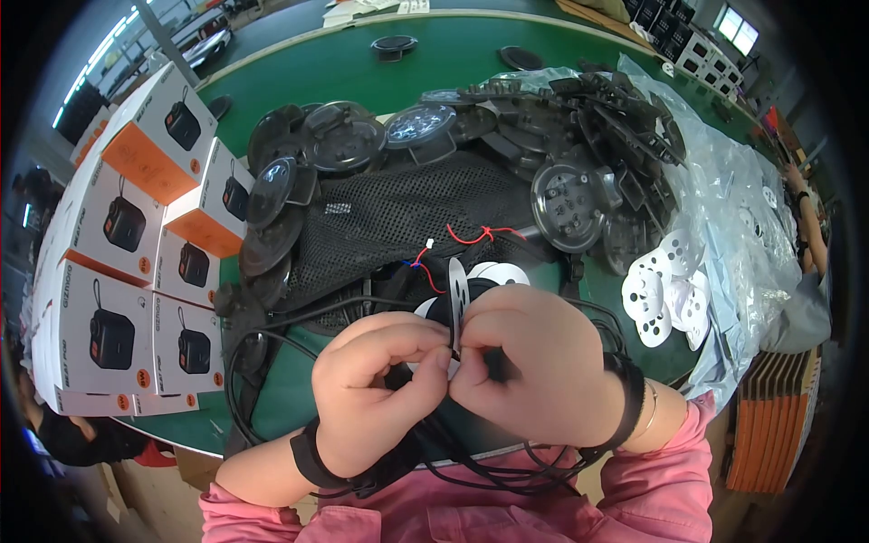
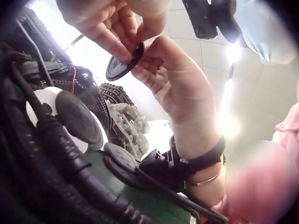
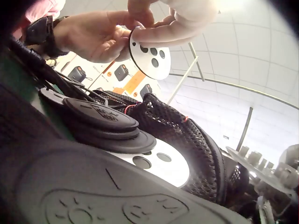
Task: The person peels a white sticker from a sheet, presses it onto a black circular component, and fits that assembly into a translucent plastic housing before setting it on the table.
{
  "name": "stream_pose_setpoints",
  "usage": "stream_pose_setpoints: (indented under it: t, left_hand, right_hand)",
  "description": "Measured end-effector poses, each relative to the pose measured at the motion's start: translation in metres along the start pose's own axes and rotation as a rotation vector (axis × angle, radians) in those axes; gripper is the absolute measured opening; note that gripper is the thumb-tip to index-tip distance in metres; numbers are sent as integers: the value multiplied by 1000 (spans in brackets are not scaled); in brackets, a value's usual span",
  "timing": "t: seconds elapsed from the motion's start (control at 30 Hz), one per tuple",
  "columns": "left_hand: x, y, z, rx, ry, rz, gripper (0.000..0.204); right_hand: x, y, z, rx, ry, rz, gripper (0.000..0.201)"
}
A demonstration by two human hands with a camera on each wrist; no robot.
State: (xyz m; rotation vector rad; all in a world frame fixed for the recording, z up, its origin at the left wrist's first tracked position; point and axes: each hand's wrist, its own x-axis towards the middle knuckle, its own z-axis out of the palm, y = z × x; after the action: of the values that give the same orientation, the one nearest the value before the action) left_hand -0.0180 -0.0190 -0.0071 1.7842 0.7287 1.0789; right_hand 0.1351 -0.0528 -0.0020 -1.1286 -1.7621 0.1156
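Note:
A thin round disc (image 1: 457, 294) stands on edge between both hands; its white face with holes shows in the right wrist view (image 3: 152, 60), its dark rim and printed grey face in the left wrist view (image 2: 117, 69). My left hand (image 1: 380, 380) pinches the near edge with thumb and forefinger. From the other side my right hand (image 1: 534, 362) pinches the same edge, fingertips meeting the left ones. Below the hands lie black discs (image 3: 100, 114) and a white holed disc (image 3: 170, 165). What the fingertips cover is hidden.
Boxes (image 1: 104, 317) are stacked at left. A black mesh bag (image 1: 389, 199) with red ties lies ahead, ringed by dark round parts (image 1: 566, 204). White holed pieces (image 1: 665, 294) and clear plastic (image 1: 724, 208) lie at right. Black cables (image 1: 240, 389) run beneath my forearms.

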Motion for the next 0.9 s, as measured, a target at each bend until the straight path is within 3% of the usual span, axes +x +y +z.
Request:
stream_pose_setpoints:
  t: [0.17, 0.27, 0.87, 0.9]
  left_hand:
    - [0, -7, -1, -426, 17, -177, 15]
    - [0, -9, -6, -483, -1, -232, 14]
    - [-5, -1, 0, -104, 18, -20, 14]
    - [-5, -2, 0, -221, 43, -88, 14]
  right_hand:
    - [3, -1, -7, 99, -73, 67, 20]
    - [5, 0, -6, 146, -53, 75, 20]
    - [1, -1, -5, -24, -28, 5, 21]
    - [2, 0, -6, 14, -48, 36, 20]
